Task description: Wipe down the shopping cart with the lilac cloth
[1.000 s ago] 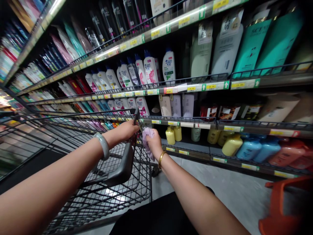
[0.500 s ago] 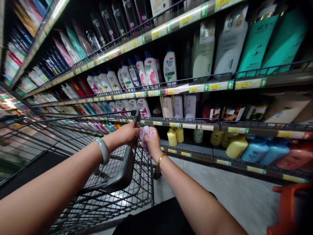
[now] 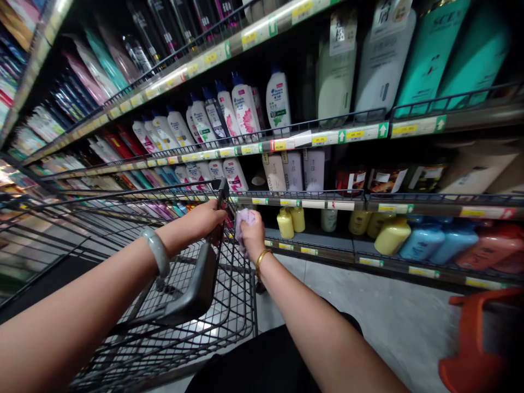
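Observation:
My left hand (image 3: 208, 217), with a pale bangle on its wrist, is closed on the upright edge of a black wire shopping cart (image 3: 236, 284), just below the cart's top corner. Its fingertips are partly hidden. The cart's thick grey handle (image 3: 196, 292) lies just below that hand. To the right, my right hand (image 3: 254, 234), a gold bangle on its wrist, grips a crumpled lilac cloth (image 3: 241, 221). The cloth hangs against or close beside the cart's wire side; whether it touches the wire I cannot tell.
Shelves of shampoo bottles (image 3: 245, 112) run along the far side, with price rails (image 3: 347, 134) on their edges. Yellow bottles (image 3: 285, 224) stand on the bottom shelf. Grey floor (image 3: 388, 311) shows below. An orange plastic object (image 3: 470, 338) is at the lower right.
My right hand and the cloth have come slightly away from my left hand, leaving a small gap. The view has shifted a little. The left hand still holds the cart.

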{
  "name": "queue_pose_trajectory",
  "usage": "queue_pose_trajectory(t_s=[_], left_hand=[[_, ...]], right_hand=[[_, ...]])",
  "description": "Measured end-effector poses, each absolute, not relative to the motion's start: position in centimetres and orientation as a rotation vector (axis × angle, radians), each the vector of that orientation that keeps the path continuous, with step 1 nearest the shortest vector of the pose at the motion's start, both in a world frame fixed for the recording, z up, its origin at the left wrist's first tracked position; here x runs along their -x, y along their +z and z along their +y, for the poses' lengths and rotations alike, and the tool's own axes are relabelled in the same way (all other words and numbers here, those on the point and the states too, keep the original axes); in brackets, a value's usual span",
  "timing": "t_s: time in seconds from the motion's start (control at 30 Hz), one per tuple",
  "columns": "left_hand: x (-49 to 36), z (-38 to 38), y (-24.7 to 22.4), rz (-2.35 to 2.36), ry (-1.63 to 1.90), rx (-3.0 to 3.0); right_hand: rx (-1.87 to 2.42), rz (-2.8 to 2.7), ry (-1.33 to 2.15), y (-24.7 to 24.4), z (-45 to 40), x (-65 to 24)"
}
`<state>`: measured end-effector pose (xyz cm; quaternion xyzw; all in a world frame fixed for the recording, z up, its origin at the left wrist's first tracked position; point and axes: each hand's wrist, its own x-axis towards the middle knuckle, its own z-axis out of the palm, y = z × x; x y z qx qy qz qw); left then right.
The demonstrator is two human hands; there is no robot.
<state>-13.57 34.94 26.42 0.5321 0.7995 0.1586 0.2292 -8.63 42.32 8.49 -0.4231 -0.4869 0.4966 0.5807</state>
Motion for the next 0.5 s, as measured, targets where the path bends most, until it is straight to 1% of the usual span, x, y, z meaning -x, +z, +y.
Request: queue_pose_trajectory(t_s=[0.13,0.2,0.33,0.4,0.5], left_hand=[[13.8,35.1,26.3,2.191,0.454,-1.434],[14.0,35.2,26.1,2.181,0.451,-1.439],[14.1,35.3,26.1,2.178,0.428,-1.492],[13.8,35.2,26.2,2.185,0.414,-1.52],[13.4,35.1,26.4,2.21,0.408,-1.566]], right_hand=[[0.711,-1.213,1.018,10.3,41.4,7.9],[0.783,-1.262,1.054,9.6,41.8,7.2],[1.087,-1.202,1.255,7.1,43.2,6.4],[1.062,-1.205,1.274,7.4,43.0,6.2],[0.823,-1.246,1.189,9.7,41.6,6.1]])
